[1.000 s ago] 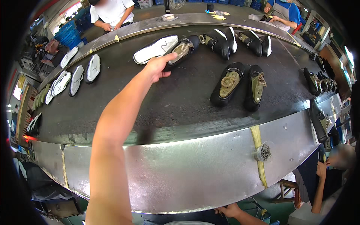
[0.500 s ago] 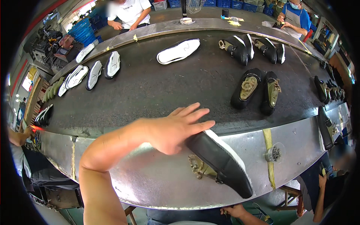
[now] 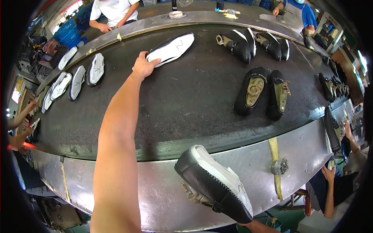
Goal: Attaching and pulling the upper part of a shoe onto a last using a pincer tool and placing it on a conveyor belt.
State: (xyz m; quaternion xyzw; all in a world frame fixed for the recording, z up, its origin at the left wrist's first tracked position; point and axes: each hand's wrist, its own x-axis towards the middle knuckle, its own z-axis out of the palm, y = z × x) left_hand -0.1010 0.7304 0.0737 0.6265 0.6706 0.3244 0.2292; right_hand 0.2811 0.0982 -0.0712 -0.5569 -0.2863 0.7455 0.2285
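Observation:
My left hand [image 3: 143, 66] stretches far across the dark bench. Its thumb and fingers are closed round one end of a black shoe with a white underside [image 3: 173, 48], which lies bottom up with a pen mark on it. Near me, a second black shoe [image 3: 206, 184] leans on its side at the metal edge, its white stitched underside turned to the right and a knotted cord showing at its opening. Part of my right hand [image 3: 248, 224] shows below this shoe's toe. The shoe hides its fingers, so I cannot see whether they grip it.
Several bottom-up shoes [image 3: 77, 83] lie at the left. Black shoes with cords [image 3: 250, 93] stand at the right. A clear cup of small nails [image 3: 280, 166] sits beside a yellow strip [image 3: 274, 149]. Other people [image 3: 114, 13] work round the bench.
My left hand has let go of the near shoe, reached forward and taken hold of the far bottom-up one. The near shoe has turned, showing more of its white underside. My view has shifted.

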